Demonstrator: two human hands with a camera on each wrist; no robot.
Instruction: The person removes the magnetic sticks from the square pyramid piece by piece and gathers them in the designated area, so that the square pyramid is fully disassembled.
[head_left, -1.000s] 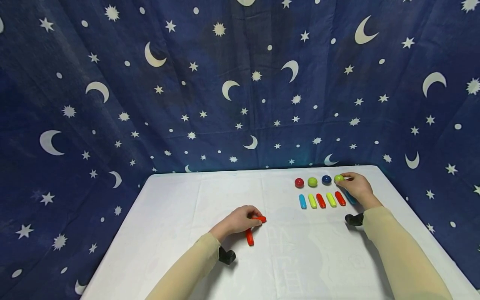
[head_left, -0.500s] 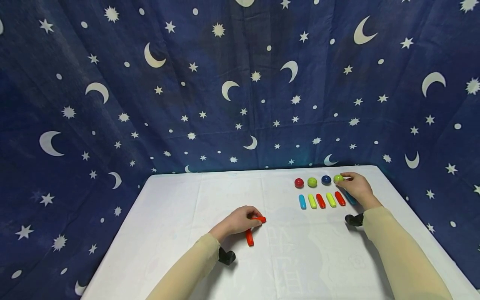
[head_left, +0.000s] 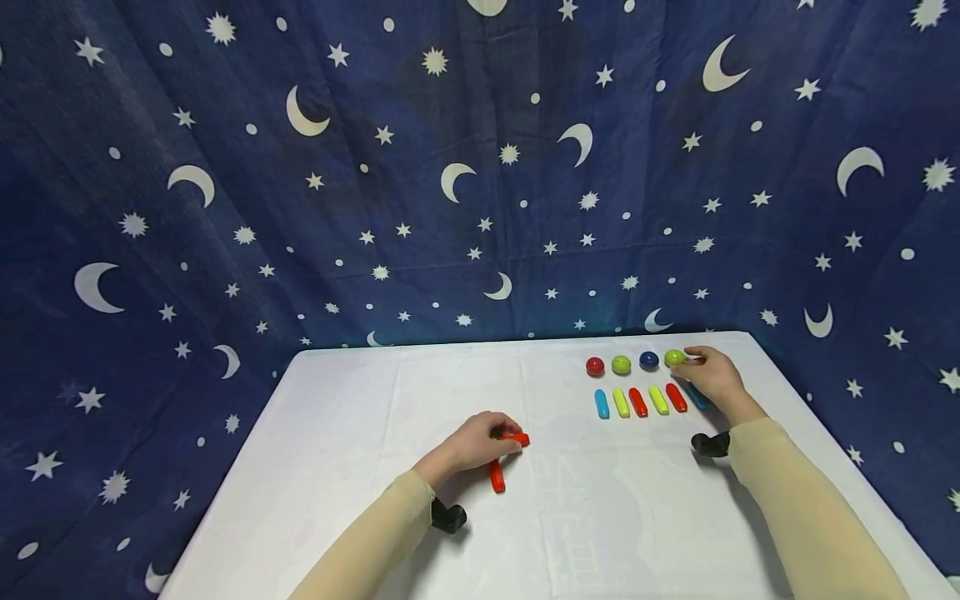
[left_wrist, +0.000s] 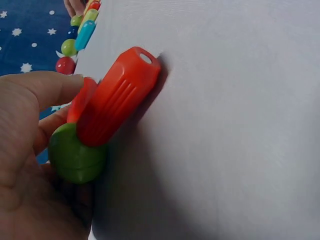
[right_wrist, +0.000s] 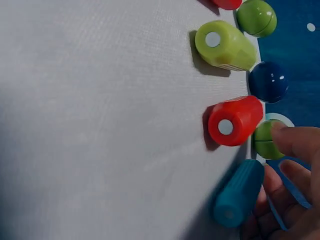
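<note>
My left hand (head_left: 480, 440) pinches a red magnetic stick (head_left: 522, 438) over the middle of the table. In the left wrist view, a green ball (left_wrist: 77, 154) sits by the curled fingers, and a second red stick (left_wrist: 120, 95) meets it and slants out over the white cloth. At the far right of the table, my right hand (head_left: 716, 375) has its fingers apart beside a lime-green ball (head_left: 674, 357). One fingertip overlaps this ball in the right wrist view. A teal stick (right_wrist: 240, 192) lies just under the right fingers.
A row holds a red ball (head_left: 595, 367), a green ball (head_left: 621, 365) and a dark blue ball (head_left: 648, 361). Nearer lie a light blue stick (head_left: 602, 404), yellow sticks (head_left: 621, 403) and red sticks (head_left: 638, 402). A starry curtain (head_left: 405, 167) hangs behind the white table (head_left: 360, 383).
My right fingers have shifted slightly right, off the lime-green ball they were around, and spread a little. My left hand keeps its place with the red sticks. The head view has shifted slightly.
</note>
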